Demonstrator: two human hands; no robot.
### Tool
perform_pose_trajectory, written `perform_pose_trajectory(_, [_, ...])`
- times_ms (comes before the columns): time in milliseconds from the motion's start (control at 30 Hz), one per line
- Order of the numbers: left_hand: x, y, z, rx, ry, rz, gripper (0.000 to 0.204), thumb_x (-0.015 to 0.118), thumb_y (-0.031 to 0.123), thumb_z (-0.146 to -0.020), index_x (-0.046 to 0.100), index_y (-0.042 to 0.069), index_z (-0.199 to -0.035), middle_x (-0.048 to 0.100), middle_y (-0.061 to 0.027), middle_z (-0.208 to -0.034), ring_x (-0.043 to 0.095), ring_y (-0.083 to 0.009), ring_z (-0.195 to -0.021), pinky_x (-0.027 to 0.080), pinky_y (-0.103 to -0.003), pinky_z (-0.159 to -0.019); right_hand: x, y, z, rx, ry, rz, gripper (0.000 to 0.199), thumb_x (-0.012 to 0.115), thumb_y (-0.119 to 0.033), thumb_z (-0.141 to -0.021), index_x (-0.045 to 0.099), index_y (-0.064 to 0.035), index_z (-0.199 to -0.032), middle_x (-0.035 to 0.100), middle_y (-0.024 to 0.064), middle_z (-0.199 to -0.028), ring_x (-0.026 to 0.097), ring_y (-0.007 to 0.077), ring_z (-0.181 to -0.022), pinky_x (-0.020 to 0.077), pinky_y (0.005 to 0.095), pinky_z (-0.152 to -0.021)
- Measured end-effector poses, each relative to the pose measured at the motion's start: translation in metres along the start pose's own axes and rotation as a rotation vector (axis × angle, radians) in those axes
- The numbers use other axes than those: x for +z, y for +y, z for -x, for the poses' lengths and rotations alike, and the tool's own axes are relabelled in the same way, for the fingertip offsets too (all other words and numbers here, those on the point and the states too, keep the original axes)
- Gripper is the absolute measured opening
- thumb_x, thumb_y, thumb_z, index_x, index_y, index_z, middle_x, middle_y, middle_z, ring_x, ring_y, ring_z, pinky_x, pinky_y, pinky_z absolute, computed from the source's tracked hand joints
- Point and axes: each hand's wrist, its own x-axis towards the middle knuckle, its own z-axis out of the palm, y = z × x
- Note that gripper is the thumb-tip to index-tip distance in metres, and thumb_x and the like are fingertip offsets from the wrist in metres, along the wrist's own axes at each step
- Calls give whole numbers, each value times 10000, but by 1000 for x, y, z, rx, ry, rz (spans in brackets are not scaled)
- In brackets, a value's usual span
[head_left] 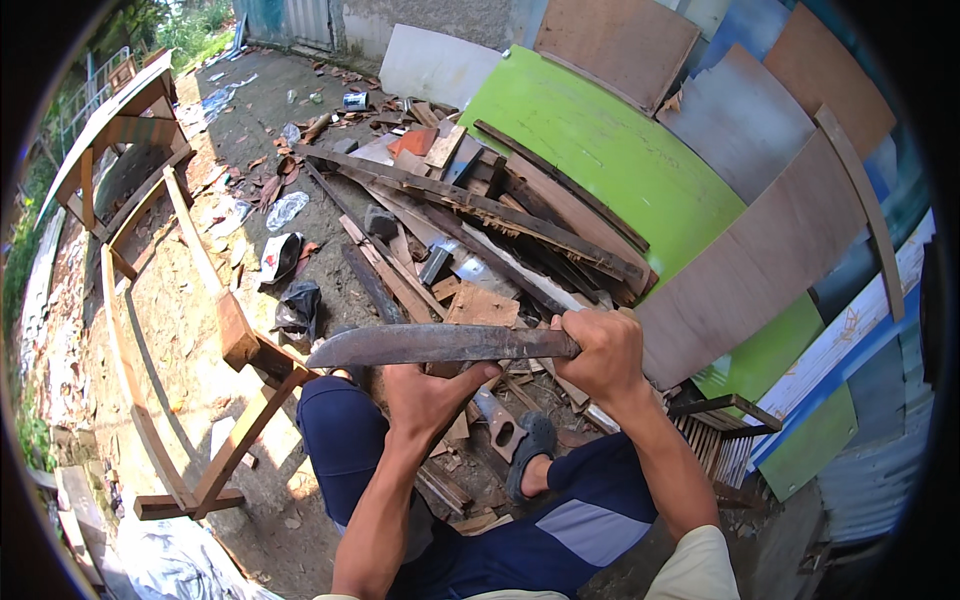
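A machete [430, 345] with a broad, worn, dark blade lies across the view, its rounded tip to the left. My right hand [605, 350] is closed around its handle at the right end. Just under the blade is my left hand [425, 400], thumb stretched toward the right; the blade hides its other fingers, and whether they touch the metal or hold anything cannot be seen. Below and right of that hand, a handsaw [503, 432] with a wooden handle rests on the ground by my shoe [533, 455].
Broken planks and scrap wood [480, 220] are heaped ahead. Behind them lean a green panel [600, 150] and several brown and grey boards. A wooden frame [235, 335] stands at left, near black plastic [298, 305]. A small slatted wooden piece [715, 435] sits right of my knee.
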Motion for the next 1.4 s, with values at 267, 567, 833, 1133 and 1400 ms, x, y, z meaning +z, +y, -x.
perform_pose_trajectory(267, [-23,8,3,-110,18,290,611,950,330,-680,692,-29,-1101,743,-75,-965,694,-135,-871,548,-295,-807,-3,115,-2,652,-160,249,272,713,-346,-829,735,-77,-862,704,217,-767,691,440,-797,539,501,-695])
perform_pose_trajectory(567, [-29,-21,1,-326,-180,315,770,555,718,-927,638,-23,-1122,661,-60,-924,616,-126,-802,512,-309,-728,26,45,37,629,-252,-285,333,734,-329,-911,695,-9,-826,604,89,-586,580,229,-563,458,382,-571])
perform_pose_trajectory(833, [0,-25,8,-437,-318,751,765,451,771,-926,638,58,-1129,645,-64,-867,626,-166,-747,516,-329,-684,27,-20,60,796,-400,-1014,439,739,-449,-936,575,-77,-769,561,-9,-652,519,73,-529,413,244,-489])
perform_pose_trajectory(1133, [-22,-24,6,-325,-510,1134,815,391,840,-890,638,79,-1042,659,-75,-761,658,-165,-637,564,-304,-567,52,-108,125,832,-281,-1255,638,834,-536,-804,639,21,-1045,702,88,-946,680,154,-838,545,294,-736])
perform_pose_trajectory(1400, [-57,-19,13,-298,-462,1265,757,379,758,-954,629,58,-1102,719,-90,-843,692,-194,-572,540,-294,-523,34,-177,142,834,-274,-1189,476,926,-308,-766,526,-99,-916,575,-20,-835,564,76,-765,444,225,-653])
